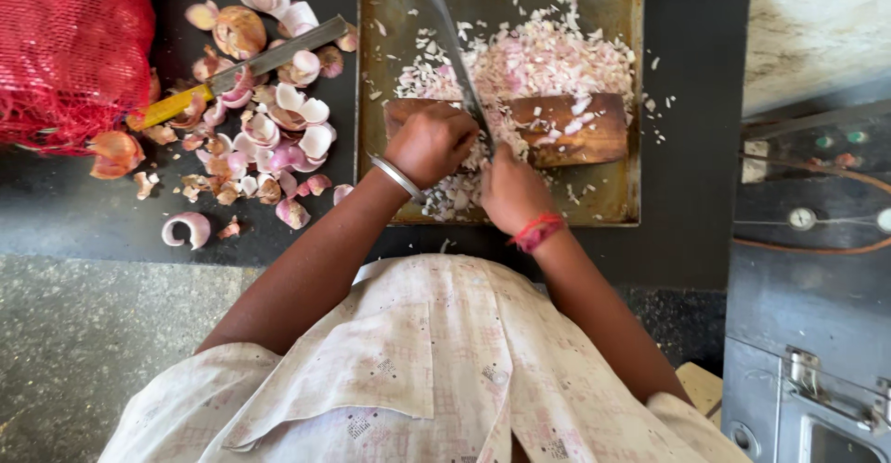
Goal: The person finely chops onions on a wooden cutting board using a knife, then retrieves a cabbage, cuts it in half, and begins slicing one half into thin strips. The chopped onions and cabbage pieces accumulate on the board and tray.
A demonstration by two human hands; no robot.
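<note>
My right hand (512, 189), with a red thread at the wrist, grips the handle of a long knife (455, 45). Its blade slants up across a wooden chopping board (566, 129). My left hand (429, 143), wearing a metal bangle, rests curled on the board's left end, right beside the blade. Whatever lies under its fingers is hidden. A heap of finely chopped pinkish onion (548, 59) lies behind the board. Board and heap both sit in a worn metal tray (613, 199).
Left of the tray, onion skins and peeled shells (269, 138) litter the dark counter (687, 194), with a second knife with a yellow handle (232, 73) among them. A red mesh sack (70, 45) sits far left. A metal appliance (807, 240) stands at the right.
</note>
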